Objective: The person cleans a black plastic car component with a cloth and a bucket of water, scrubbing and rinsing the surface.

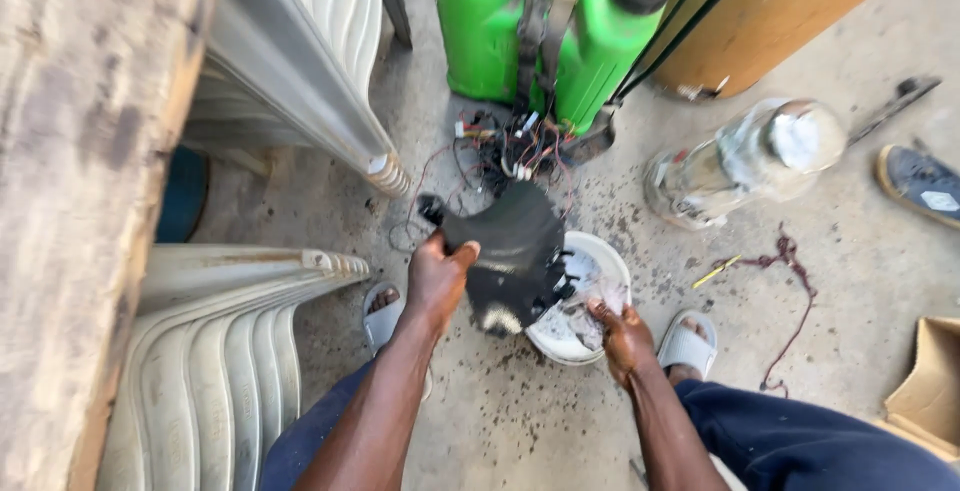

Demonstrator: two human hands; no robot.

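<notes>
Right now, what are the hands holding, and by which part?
The left hand grips the black curved cover by its upper left edge. The right hand rests on the white bowl's rim; whether it grips cannot be told.

Informal outdoor repair spot, stained concrete floor, stacked plastic chairs, opened green sprayer tank, loose wiring

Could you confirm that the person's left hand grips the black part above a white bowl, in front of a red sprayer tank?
Not quite: the sprayer tank is green, not red, as the head view shows. The left hand does grip the black part above the white bowl.
</notes>
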